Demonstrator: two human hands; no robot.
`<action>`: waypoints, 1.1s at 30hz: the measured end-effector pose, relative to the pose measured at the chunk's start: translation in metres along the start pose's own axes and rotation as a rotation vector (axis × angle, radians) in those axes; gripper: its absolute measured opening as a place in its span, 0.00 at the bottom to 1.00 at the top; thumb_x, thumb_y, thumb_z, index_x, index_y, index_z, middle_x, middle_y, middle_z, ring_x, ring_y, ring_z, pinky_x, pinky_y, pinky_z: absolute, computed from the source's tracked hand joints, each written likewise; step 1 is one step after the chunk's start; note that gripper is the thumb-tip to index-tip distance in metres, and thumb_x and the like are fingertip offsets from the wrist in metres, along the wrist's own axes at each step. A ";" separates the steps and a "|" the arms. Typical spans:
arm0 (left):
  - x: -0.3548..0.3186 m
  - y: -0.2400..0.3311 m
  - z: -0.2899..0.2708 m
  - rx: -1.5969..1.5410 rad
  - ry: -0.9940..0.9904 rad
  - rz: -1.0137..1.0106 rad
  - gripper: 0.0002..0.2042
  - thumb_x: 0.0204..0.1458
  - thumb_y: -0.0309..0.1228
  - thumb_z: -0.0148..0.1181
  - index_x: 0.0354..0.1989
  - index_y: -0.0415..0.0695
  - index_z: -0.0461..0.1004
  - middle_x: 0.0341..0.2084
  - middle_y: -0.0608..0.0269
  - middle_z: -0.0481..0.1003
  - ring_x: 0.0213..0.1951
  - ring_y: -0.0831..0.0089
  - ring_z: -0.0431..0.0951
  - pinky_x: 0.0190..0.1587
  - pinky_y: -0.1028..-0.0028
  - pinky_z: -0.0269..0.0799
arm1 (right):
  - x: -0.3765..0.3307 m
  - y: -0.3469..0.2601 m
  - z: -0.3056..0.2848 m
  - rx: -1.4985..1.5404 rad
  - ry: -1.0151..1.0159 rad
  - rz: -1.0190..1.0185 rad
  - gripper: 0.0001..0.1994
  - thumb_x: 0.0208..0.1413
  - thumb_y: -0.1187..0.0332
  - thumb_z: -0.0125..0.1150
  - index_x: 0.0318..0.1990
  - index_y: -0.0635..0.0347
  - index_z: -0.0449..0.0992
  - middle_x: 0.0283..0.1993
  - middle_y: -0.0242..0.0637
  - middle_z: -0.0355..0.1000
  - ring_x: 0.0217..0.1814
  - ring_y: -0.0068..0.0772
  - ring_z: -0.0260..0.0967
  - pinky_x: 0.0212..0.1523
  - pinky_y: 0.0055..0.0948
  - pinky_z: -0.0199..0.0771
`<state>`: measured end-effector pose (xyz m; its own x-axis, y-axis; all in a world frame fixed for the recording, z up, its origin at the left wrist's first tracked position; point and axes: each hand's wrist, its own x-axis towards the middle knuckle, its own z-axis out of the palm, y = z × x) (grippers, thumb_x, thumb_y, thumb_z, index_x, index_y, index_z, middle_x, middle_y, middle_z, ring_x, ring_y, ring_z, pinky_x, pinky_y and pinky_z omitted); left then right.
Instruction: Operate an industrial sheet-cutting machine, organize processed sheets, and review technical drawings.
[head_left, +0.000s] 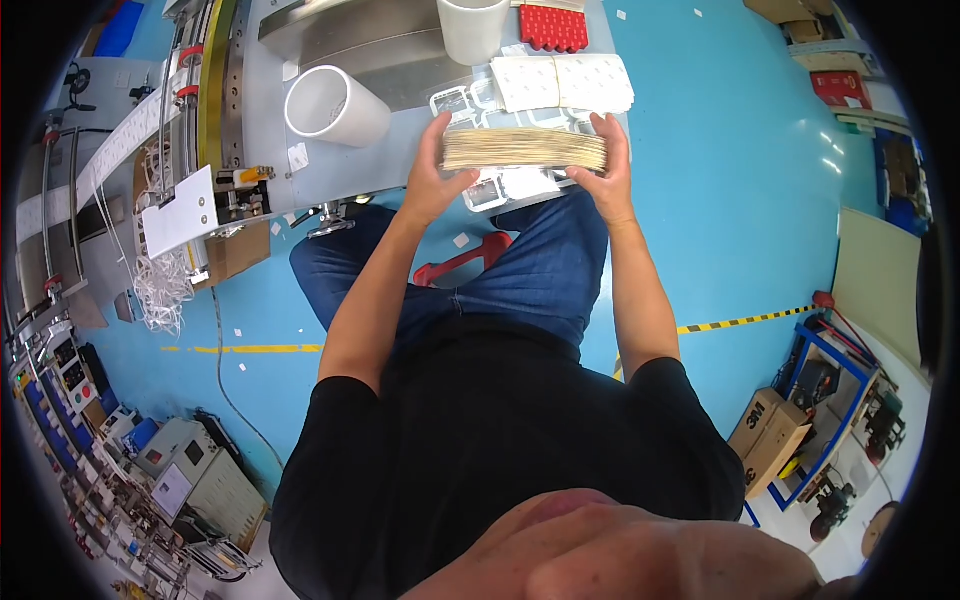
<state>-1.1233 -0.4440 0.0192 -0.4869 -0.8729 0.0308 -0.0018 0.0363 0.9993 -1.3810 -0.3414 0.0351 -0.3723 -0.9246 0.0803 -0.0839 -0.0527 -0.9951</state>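
Between my two hands is a thick stack of thin cream sheets (522, 148), its layered edge facing me. My left hand (434, 180) is closed on the stack's left end, thumb on the near side. At the right end my right hand (606, 178) grips it the same way. Under and around the stack lie clear and white cut-out frame-shaped pieces (487, 195), partly covered. Just beyond rests a white printed bundle (585, 84) with a thin band around it. Behind that sits a red stack with a scalloped edge (553, 28).
A hollow white cylinder (335, 108) leans on the grey bench (265, 135), and another white cylinder (472, 32) stands farther back. Machine rails (212, 90) run along the left, above tangled white strips (160, 285). Cardboard boxes (768, 435) are at the lower right.
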 end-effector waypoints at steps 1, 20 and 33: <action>-0.002 -0.004 -0.002 -0.022 -0.003 -0.003 0.40 0.40 0.24 0.65 0.64 0.39 0.52 0.61 0.51 0.58 0.63 0.62 0.57 0.64 0.67 0.53 | 0.000 -0.001 -0.001 -0.001 -0.006 0.000 0.49 0.36 0.71 0.72 0.67 0.60 0.48 0.67 0.50 0.53 0.69 0.41 0.50 0.66 0.35 0.53; -0.037 -0.025 -0.001 -0.007 0.351 -0.079 0.07 0.57 0.24 0.53 0.43 0.36 0.70 0.35 0.63 0.75 0.36 0.82 0.73 0.41 0.82 0.68 | -0.003 -0.010 0.007 0.041 -0.017 0.126 0.36 0.41 0.77 0.68 0.61 0.62 0.60 0.64 0.39 0.59 0.61 0.32 0.60 0.60 0.29 0.62; -0.041 -0.027 -0.001 -0.046 0.303 -0.070 0.11 0.53 0.24 0.56 0.44 0.36 0.72 0.38 0.59 0.77 0.40 0.74 0.77 0.44 0.76 0.71 | -0.001 -0.011 0.009 -0.053 -0.004 0.065 0.36 0.41 0.72 0.69 0.61 0.62 0.61 0.65 0.42 0.58 0.68 0.39 0.51 0.66 0.34 0.52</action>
<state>-1.1030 -0.4098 -0.0086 -0.2047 -0.9780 -0.0402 0.0166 -0.0446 0.9989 -1.3712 -0.3435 0.0458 -0.3746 -0.9271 0.0154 -0.1089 0.0275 -0.9937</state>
